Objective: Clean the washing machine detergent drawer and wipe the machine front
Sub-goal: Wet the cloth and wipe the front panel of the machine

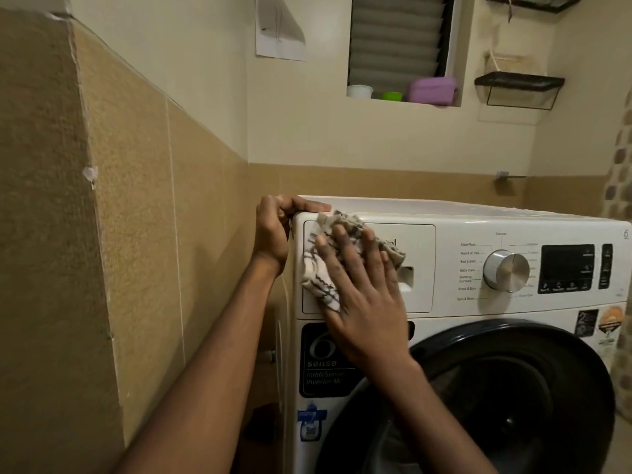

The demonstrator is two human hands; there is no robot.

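Observation:
A white front-loading washing machine (pixel 455 307) fills the lower right. Its detergent drawer (pixel 415 254) sits closed at the top left of the front panel. My right hand (pixel 362 292) lies flat with fingers spread on a crumpled beige cloth with dark stripes (pixel 323 271), pressing it against the drawer face. My left hand (pixel 277 230) grips the machine's top left corner, thumb on the top surface and fingers curled round the edge. The cloth hides most of the drawer's left half.
A silver dial (pixel 506 270) and dark display (pixel 567 268) sit right of the drawer. The round dark door (pixel 513 398) is below. A tiled wall (pixel 136 217) stands close on the left. A window ledge holds a purple box (pixel 432 90) and small tubs.

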